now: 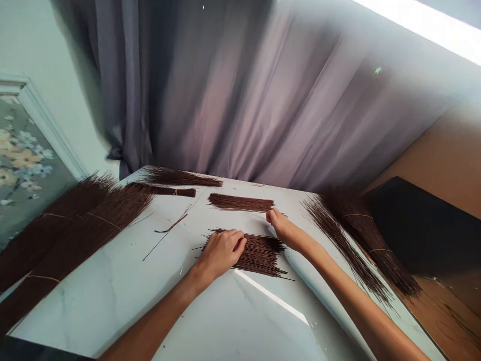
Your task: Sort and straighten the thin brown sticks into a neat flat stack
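Observation:
A flat layer of thin brown sticks lies on the white marbled table in front of me. My left hand rests over its left part with the fingers curled; what they may hold is hidden. Farther back is a second, neater row of short brown sticks. At its right end my right hand is closed in a pinch, and a faint thin stick seems to run from the fingertips.
Large tied bundles of brown sticks cover the table's left side. More bundles and loose sticks lie along the right edge. A small bundle with a yellow tie and a bent strip lie at the back left. A grey curtain hangs behind.

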Demonstrator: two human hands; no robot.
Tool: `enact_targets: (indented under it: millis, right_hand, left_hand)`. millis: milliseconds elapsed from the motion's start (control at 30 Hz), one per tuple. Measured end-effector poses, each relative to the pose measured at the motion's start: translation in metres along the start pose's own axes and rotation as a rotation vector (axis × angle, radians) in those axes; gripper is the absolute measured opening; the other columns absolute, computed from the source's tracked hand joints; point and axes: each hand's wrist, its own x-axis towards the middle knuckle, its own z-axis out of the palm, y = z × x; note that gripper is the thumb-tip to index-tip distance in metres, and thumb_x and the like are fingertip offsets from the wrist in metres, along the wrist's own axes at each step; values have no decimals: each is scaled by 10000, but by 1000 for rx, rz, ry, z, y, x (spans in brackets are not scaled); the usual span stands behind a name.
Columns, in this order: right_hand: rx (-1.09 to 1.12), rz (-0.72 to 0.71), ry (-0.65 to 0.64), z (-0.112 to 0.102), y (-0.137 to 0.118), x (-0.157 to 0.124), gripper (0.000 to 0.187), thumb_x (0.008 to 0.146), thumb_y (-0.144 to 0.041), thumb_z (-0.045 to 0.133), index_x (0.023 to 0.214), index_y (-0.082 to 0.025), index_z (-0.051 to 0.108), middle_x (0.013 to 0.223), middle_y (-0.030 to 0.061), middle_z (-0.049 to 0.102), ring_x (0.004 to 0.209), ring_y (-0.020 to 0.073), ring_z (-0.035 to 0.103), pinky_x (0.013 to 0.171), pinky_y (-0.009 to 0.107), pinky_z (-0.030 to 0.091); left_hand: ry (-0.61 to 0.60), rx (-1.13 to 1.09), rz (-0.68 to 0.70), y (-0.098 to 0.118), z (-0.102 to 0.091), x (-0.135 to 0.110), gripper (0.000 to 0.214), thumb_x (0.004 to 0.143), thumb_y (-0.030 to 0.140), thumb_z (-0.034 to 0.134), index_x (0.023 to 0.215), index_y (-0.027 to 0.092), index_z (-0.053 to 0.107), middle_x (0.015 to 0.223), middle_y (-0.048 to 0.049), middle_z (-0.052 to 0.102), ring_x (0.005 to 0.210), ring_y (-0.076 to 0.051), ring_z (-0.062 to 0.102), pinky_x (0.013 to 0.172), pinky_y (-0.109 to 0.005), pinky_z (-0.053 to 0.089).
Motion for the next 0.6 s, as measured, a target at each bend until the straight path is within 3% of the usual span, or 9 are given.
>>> enact_targets:
  millis: [67, 167, 233, 333, 433, 600]
  right_hand:
    - [85, 63, 87, -4, -12, -11, 254, 871, 17, 359, 975, -208, 411, 930, 51, 532, 724, 160, 514, 666, 289, 465]
    - [330, 267, 373, -4, -45, -26, 48, 1019, -181, 369, 1020, -220, 396, 757, -25, 482, 606, 139, 467, 576, 263, 429]
    - [439, 361, 506, 0, -73, -32, 78, 1038, -260, 409, 1101, -214, 413, 748, -31, 492, 590, 138, 480, 557, 266, 420]
    - [463, 390, 524, 7, -107, -37, 171, 1039, -283, 448, 1190, -204, 459, 888, 33, 599, 689, 162, 578, 623, 299, 463]
    - [397, 367, 496, 12, -123, -39, 146, 1044, -272, 445, 1149, -209, 524, 953, 66, 637, 779, 190, 612, 676, 320, 481]
    - [396, 318, 432, 14, -128, -43, 125, 1051, -220, 425, 1060, -224, 550, 958, 47, 647, 809, 177, 617, 716, 302, 486]
  left_hand:
    - [-10, -52, -39, -2, -1, 1, 305, 1026, 259, 464, 731, 219, 534, 677, 20, 608, 615, -167, 568, 569, -293, 281]
    - [-30, -106, -86, -7, -1, 3, 273, 1042, 296, 427, 823, 238, 579, 627, 42, 593, 571, -159, 538, 566, -280, 287]
    - [-62, -230, -120, -11, -1, 4, 227, 1045, 328, 412, 951, 263, 609, 617, 63, 581, 551, -146, 508, 565, -262, 309]
    - [-110, -552, -169, -13, 0, 7, 225, 1021, 374, 432, 1038, 261, 625, 566, 76, 495, 537, -135, 452, 562, -241, 339]
    - [-174, -805, -229, -12, 1, 9, 237, 958, 398, 503, 921, 213, 647, 606, 56, 474, 543, -126, 430, 512, -224, 338]
    - [-195, -873, -246, -8, 0, 9, 283, 940, 429, 550, 843, 187, 660, 704, 31, 475, 598, -114, 415, 488, -203, 281]
